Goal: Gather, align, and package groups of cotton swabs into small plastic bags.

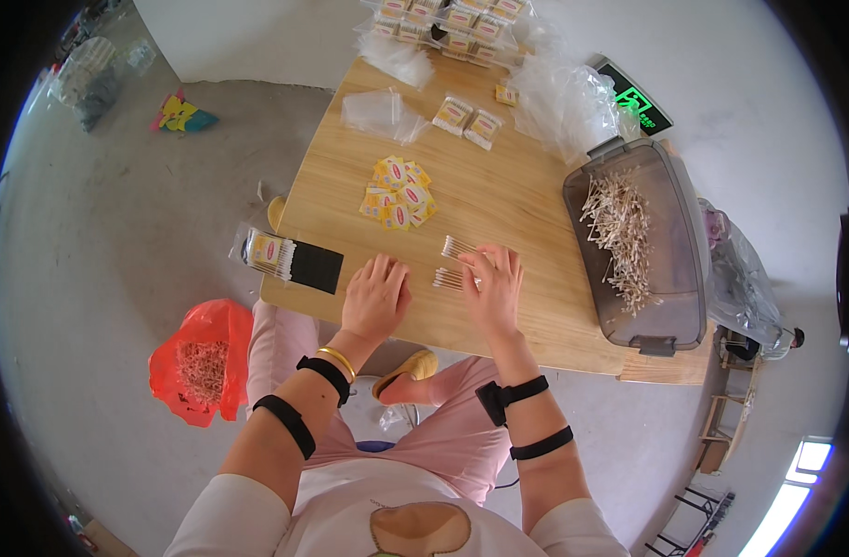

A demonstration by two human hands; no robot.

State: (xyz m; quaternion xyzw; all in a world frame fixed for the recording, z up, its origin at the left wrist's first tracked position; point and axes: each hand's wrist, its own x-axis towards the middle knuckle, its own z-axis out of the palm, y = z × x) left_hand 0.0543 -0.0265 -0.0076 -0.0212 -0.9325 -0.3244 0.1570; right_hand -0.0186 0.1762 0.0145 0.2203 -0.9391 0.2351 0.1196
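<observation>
Two small groups of white-tipped cotton swabs lie on the wooden table in front of me: an upper group (455, 246) and a lower group (447, 278). My right hand (496, 283) is over their right ends, thumb by the lower group and index finger by the upper, with a gap between. My left hand (376, 297) rests palm down at the near edge, fingers curled under; whatever they may hold is hidden. To its left, a clear pack of swabs with a yellow card (270, 252) lies against a black pad (317, 268). Yellow-and-white cards (398, 193) form a pile beyond.
A grey plastic bin (670, 241) of loose swabs stands at the table's right. Filled packs (468, 121), clear bags (385, 113) and a green-lit display (634, 98) sit farther back. On the lower left, a red bag (169, 385) holds more swabs.
</observation>
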